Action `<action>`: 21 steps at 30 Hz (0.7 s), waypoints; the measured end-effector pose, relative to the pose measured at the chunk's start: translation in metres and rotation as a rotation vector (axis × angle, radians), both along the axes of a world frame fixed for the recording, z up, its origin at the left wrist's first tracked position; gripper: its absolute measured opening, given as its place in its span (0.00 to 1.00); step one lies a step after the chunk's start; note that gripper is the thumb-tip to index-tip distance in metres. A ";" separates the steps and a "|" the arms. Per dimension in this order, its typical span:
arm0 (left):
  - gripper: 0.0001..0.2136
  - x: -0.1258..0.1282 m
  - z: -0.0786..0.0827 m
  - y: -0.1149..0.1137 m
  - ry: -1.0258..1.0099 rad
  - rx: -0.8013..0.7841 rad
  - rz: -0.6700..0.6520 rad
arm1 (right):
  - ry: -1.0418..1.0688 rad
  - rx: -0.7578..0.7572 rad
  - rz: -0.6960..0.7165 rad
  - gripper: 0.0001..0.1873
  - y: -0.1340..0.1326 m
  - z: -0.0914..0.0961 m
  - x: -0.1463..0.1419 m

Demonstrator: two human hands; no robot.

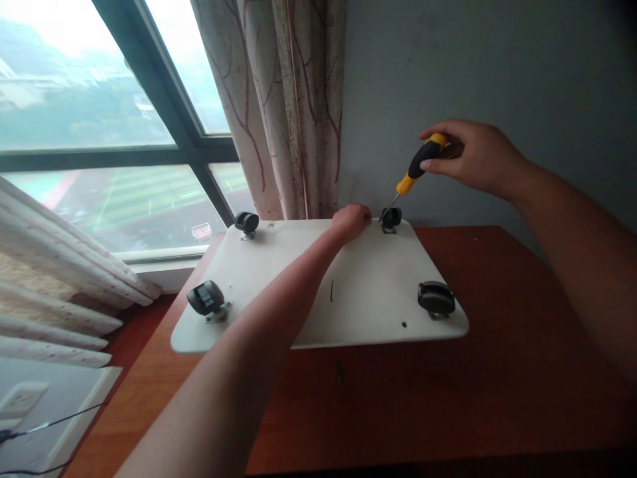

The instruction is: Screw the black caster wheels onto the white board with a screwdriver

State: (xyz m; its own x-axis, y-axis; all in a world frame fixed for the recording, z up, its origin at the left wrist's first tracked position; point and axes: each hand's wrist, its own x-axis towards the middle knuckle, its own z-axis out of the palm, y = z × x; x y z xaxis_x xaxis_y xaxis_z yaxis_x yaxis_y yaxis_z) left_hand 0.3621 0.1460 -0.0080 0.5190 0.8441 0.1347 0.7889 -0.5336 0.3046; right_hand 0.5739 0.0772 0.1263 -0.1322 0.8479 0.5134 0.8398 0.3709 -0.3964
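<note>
While the right hand [465, 153] gripped a black-and-yellow screwdriver [421, 162], its thin metal shaft [394, 201] slanted beside a dark, rounded caster [391, 218] near the far right corner of a smooth, round-cornered white board [371, 285] on the reddish-brown table [497, 285]. Left hand [352, 221] lay at its far edge, grip unclear to me.

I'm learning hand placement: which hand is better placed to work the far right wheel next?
Probably the right hand: it grips the screwdriver, which points down beside the far right wheel. The left hand is at the far edge of the board, no tool visible.
</note>
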 end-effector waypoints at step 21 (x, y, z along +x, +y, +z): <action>0.09 -0.032 0.046 -0.054 -0.230 0.118 0.066 | -0.033 0.059 -0.033 0.26 -0.016 -0.004 -0.011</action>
State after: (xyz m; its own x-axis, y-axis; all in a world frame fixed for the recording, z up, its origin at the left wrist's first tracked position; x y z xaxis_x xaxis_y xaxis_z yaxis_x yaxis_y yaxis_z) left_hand 0.3303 0.0924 0.0385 0.4076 0.8466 0.3422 0.7406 -0.5257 0.4185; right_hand 0.5627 0.0610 0.1223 -0.1223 0.8206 0.5583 0.8640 0.3648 -0.3469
